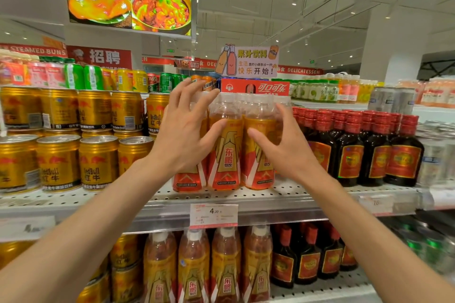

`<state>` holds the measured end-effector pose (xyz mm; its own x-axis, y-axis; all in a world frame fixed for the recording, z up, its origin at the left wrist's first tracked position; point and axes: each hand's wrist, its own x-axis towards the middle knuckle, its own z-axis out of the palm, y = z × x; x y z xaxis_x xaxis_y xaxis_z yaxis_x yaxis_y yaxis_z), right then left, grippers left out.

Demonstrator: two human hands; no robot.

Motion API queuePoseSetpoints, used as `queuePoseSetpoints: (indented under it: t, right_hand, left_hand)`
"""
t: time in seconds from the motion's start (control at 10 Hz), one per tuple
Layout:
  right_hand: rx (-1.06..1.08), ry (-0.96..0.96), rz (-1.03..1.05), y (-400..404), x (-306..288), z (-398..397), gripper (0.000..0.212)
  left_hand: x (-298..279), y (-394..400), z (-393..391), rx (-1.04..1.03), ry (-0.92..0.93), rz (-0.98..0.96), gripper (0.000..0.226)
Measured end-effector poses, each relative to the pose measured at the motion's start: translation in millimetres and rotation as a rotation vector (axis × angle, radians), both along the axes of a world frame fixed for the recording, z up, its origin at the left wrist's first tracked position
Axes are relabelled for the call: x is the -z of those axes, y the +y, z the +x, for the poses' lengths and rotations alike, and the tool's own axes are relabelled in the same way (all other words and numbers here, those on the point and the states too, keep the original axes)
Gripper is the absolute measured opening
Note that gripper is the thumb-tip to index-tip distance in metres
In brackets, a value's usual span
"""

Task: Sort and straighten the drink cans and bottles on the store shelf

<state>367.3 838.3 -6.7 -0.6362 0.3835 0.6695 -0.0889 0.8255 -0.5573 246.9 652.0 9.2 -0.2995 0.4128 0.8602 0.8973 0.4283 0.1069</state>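
Both hands are spread: left hand covers the left bottle, right hand touches the right bottle, middle bottle between them.

My one head view faces the shelf straight on from close, level with the bottles between my raised hands.

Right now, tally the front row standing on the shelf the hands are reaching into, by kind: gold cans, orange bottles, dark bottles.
Gold metal Red Bull cans: 4
Orange plastic bottles with white caps: 3
Dark brown bottles with red caps: 4
Total: 11
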Motion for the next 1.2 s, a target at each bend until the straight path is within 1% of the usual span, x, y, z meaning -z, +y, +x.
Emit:
queuePoseSetpoints:
  t: [0.1, 0.2, 0.3, 0.4, 0.5, 0.6, 0.7, 0.9, 1.0, 1.1, 1.2]
  right_hand:
    - [-0.012, -0.038, -0.097, -4, 28, 3, 0.092]
    - [-0.003, -0.013, -0.173, -9, 47, 1, 0.088]
    - [0.044, 0.057, -0.224, -16, 52, -3, 0.087]
    - [0.106, 0.074, -0.207, -22, 54, -6, 0.090]
    - [0.137, 0.069, -0.166, -24, 59, -8, 0.091]
    - [0.158, 0.087, -0.147, -23, 63, -9, 0.088]
    - [0.209, 0.090, -0.121, -26, 63, -10, 0.088]
    - [0.284, 0.018, -0.040, -32, 63, -8, 0.088]
    - [0.239, -0.019, -0.041, -31, 63, -4, 0.091]
    - [0.189, 0.061, -0.010, -36, 62, 8, 0.089]
    - [0.160, 0.168, 0.078, -45, 71, 22, 0.082]
  left_hand:
    - [20, -10, 12, 0.157, -0.127, 0.145, 0.079]
    - [59, -20, 25, 0.211, -0.402, 0.239, 0.094]
    - [75, -22, 21, 0.163, -0.648, 0.256, 0.097]
    - [70, -21, 9, 0.127, -0.702, 0.212, 0.091]
    - [73, -21, 10, 0.082, -0.630, 0.199, 0.091]
    - [76, -19, 15, 0.032, -0.560, 0.216, 0.094]
    - [77, -16, 15, 0.008, -0.540, 0.214, 0.094]
    - [79, -13, 12, 0.001, -0.559, 0.192, 0.097]
    - [78, -15, 16, -0.009, -0.526, 0.202, 0.096]
    - [76, -21, 24, -0.043, -0.361, 0.210, 0.090]
    - [86, -29, 36, -0.049, -0.191, 0.188, 0.081]
